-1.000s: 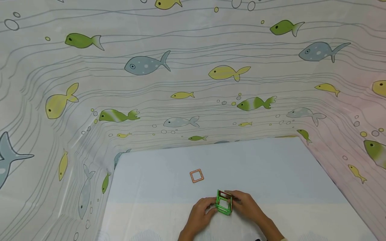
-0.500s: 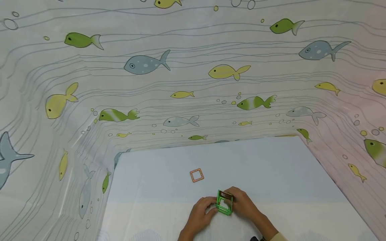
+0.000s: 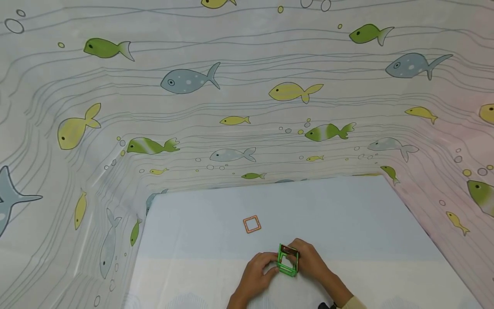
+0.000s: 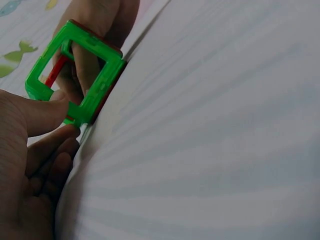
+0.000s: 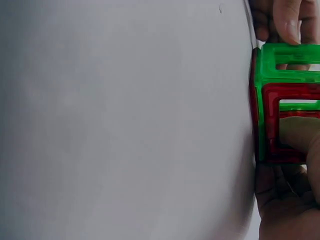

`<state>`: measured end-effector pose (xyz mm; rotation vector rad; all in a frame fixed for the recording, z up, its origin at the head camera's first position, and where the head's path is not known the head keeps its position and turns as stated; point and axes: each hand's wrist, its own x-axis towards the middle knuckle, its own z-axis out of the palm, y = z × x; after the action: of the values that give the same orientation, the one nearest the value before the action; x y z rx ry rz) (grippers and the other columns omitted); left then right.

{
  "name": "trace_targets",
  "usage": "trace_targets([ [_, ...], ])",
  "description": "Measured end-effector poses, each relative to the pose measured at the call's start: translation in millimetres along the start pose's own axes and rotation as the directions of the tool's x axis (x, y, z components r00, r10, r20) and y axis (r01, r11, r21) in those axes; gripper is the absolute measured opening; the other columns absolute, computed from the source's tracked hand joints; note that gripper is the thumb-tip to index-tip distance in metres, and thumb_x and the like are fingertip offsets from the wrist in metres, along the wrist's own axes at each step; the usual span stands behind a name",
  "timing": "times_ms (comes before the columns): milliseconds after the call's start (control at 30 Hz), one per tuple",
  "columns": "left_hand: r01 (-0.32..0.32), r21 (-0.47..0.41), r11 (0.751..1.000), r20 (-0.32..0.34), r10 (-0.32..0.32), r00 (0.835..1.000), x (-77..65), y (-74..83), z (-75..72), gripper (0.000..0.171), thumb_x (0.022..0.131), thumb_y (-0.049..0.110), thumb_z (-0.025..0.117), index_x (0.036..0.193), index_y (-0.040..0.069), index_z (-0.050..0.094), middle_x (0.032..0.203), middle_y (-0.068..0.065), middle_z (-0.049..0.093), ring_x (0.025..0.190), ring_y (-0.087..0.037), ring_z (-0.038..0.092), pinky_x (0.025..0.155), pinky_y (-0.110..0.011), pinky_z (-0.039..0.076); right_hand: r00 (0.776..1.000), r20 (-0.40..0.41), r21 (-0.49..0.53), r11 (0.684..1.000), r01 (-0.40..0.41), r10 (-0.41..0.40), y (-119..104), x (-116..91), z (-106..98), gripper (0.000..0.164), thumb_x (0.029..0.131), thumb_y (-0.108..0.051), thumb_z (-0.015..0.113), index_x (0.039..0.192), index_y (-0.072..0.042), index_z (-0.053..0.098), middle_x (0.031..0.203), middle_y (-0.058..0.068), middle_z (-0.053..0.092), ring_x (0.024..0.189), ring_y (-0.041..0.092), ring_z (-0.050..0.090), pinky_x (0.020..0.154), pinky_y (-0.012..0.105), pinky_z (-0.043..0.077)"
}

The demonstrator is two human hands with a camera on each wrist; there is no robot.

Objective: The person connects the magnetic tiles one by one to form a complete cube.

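Note:
A boxy frame of magnetic square tiles (image 3: 287,271), green with red sides, stands on the white tabletop between both hands. My left hand (image 3: 255,275) pinches its left side; in the left wrist view the thumb lies on the green tile (image 4: 96,100) and the fingers curl beneath. On the right side, my right hand (image 3: 311,261) grips the frame. Its thumb reaches into the opening of a red tile (image 5: 270,120) in the right wrist view, with fingers behind it. Part of the frame's far side is hidden by the right hand.
One loose orange square tile (image 3: 254,231) lies flat beyond the frame, slightly to the left. The tabletop (image 3: 200,227) ends at walls of fish-patterned sheet (image 3: 247,137) at the back and sides. A dark object (image 3: 324,305) shows by the right sleeve.
My right hand has shifted its grip slightly up and inward along the frame's right side, its fingers now more bunched. The left hand and the orange tile stay put.

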<state>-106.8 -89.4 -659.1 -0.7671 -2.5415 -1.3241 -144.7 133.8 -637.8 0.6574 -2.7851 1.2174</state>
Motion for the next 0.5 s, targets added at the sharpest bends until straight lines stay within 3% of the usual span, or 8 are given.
trace_targets([
  [500,0.018,-0.006,1.000,0.004,-0.018,1.000,0.5,0.2,-0.1,0.023,0.090,0.023,0.073,0.113,0.022,0.069,0.122,0.007,0.069,0.106,-0.008,0.064,0.084,-0.022,0.054,0.995,-0.058,0.024,0.997,0.078,-0.077,2.8,-0.8,2.0,0.018,0.076,-0.005,0.083,0.089,-0.013,0.074,0.084,-0.006,0.067,0.072,-0.001,0.056,0.059,0.019,0.047],
])
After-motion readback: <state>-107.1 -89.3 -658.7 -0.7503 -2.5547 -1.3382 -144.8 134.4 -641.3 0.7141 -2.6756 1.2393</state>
